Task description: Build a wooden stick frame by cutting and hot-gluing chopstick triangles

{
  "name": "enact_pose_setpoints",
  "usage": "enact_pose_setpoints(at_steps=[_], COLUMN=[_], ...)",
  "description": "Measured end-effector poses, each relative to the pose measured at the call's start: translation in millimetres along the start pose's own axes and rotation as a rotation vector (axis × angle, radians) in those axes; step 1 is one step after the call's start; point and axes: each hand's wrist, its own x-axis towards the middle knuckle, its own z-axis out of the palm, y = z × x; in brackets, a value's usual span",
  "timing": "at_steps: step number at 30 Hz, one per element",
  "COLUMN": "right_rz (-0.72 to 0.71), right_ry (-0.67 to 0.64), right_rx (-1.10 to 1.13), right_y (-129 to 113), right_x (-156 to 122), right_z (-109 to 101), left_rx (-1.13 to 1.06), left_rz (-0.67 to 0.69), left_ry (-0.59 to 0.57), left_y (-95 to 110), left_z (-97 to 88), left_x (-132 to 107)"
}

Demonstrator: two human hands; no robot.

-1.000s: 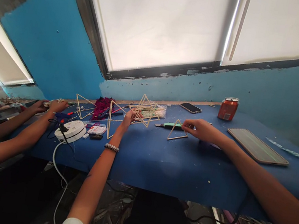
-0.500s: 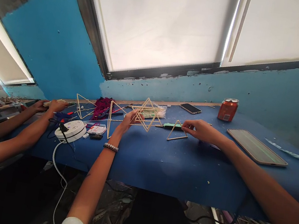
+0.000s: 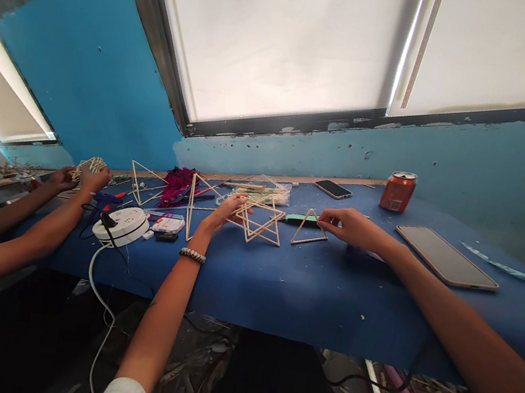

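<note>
Near the middle of the blue table, my left hand (image 3: pixel 225 212) is closed on a star-shaped frame of thin wooden sticks (image 3: pixel 263 232), tilted toward me. My right hand (image 3: pixel 339 223) pinches the edge of a small stick triangle (image 3: pixel 298 230), whose base is at the tabletop. A green and black object (image 3: pixel 302 218) lies behind that triangle. Just left of my left hand stands another stick frame (image 3: pixel 190 207). Beyond the star lies a clear packet of sticks (image 3: pixel 276 193).
A white round power strip (image 3: pixel 121 224) with cables sits left, near purple yarn (image 3: pixel 177 187). A co-worker's hands (image 3: pixel 93 177) hold a stick bundle there. An orange can (image 3: pixel 398 191), a phone (image 3: pixel 333 189) and a tablet-like device (image 3: pixel 445 257) are on the right.
My left hand has turned the star frame, which now sits lower and tips toward me. My right hand keeps the triangle in nearly the same place. The co-worker's hands have lifted the bundle.
</note>
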Motion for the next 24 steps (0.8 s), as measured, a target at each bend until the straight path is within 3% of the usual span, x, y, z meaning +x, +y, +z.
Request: enact_pose_setpoints(at_steps=[13, 24], right_rz=[0.004, -0.008], right_ry=[0.013, 0.029], right_rx=[-0.014, 0.020], right_y=[-4.4, -9.3], right_x=[-1.8, -5.0], right_z=[-2.3, -6.2], left_rx=[-0.034, -0.171], left_rz=[0.009, 0.087], left_ry=[0.087, 0.052], left_y=[4.5, 13.0], left_z=[0.2, -0.1], left_x=[2.0, -0.5])
